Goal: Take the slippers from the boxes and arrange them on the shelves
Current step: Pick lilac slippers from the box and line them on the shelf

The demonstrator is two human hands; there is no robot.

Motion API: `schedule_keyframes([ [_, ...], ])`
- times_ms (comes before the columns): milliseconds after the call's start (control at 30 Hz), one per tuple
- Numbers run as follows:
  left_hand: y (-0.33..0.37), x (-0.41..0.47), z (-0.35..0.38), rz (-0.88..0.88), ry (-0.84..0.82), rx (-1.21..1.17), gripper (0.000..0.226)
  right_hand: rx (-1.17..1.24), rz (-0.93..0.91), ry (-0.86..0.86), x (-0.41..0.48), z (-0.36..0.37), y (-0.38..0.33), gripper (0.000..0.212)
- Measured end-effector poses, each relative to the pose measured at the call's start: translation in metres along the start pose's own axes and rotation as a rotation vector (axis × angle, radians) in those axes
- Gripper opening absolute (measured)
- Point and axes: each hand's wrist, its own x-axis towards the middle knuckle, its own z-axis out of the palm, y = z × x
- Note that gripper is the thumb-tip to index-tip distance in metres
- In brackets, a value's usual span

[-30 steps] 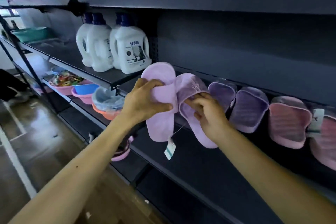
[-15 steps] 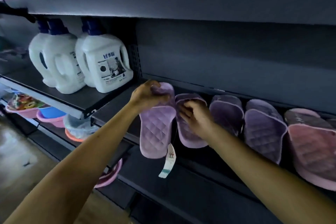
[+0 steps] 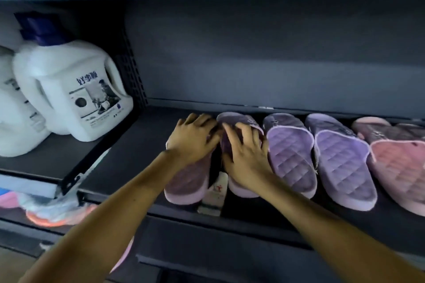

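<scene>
**Inspector:** Both slippers of the lilac pair, held up off the shelf half a second ago, now lie flat on it. Left slipper [image 3: 186, 181] takes the left end of the row. Right slipper [image 3: 239, 119] sits just beside the next lilac slipper [image 3: 289, 156].

**Clerk:** State of the hands?

**Inspector:** Left hand [image 3: 193, 142] rests palm down on the left slipper, fingers spread and fairly straight, clasping nothing. Right hand [image 3: 246, 161] lies likewise on the right slipper, fingers splayed over its strap. Both press; neither grips.

**Clerk:** And the tag?

**Inspector:** White hang tag [image 3: 215, 193] lies in the gap between the two slippers, near the front edge of the dark shelf [image 3: 128, 167].

**Clerk:** Progress?

**Inspector:** Placed so far, as seen: the pair under the hands, the next lilac slipper, a fourth lilac slipper [image 3: 342, 167], and a pink slipper [image 3: 400, 172] at the far right, partly cut by the frame. In my judgement this pair is set down and wants only squaring up with the row. Bare shelf shows between the left slipper and the white detergent bottle [image 3: 69, 89] on the neighbouring shelf, so more could go there. No boxes are in view, so what is left to unpack cannot be told
</scene>
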Motion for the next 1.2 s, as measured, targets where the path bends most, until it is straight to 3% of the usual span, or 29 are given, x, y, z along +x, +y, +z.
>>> schedule_keyframes([
  [133,-0.011,0.028,0.007,0.099,-0.008,-0.073,0.073,0.063,0.158,-0.157,0.014,0.003,-0.010,0.076],
  [233,-0.008,0.040,0.013,0.192,-0.015,-0.116,0.067,0.089,0.192,-0.238,0.017,-0.001,-0.011,0.065],
  [300,-0.012,0.042,0.015,0.227,-0.038,-0.102,0.069,0.092,0.185,-0.253,0.016,-0.007,-0.010,0.070],
  [433,-0.017,0.042,0.022,0.243,-0.044,-0.110,0.070,0.167,0.198,-0.139,0.015,-0.015,-0.011,0.076],
  [600,0.001,0.044,-0.010,-0.005,0.034,-0.555,0.026,0.408,0.212,-0.041,0.008,-0.021,-0.003,0.060],
  [733,0.019,0.023,-0.031,0.158,0.098,-0.631,0.024,0.474,0.276,0.047,-0.005,-0.037,0.000,0.046],
  [800,0.039,0.011,-0.029,0.262,0.131,-0.616,0.024,0.475,0.295,0.067,-0.020,-0.046,0.005,0.045],
  [900,0.079,0.005,-0.023,0.387,0.093,-0.577,0.042,0.454,0.303,0.102,-0.056,-0.070,0.026,0.044],
  [1000,0.137,-0.003,-0.018,0.455,0.040,-0.610,0.047,0.474,0.424,0.143,-0.100,-0.102,0.065,0.038],
  [1100,0.216,-0.017,-0.014,0.523,0.015,-0.650,0.043,0.465,0.532,0.192,-0.153,-0.137,0.113,0.039],
  [1200,0.310,-0.035,-0.007,0.566,-0.062,-0.706,0.025,0.400,0.680,0.153,-0.224,-0.179,0.162,0.042],
])
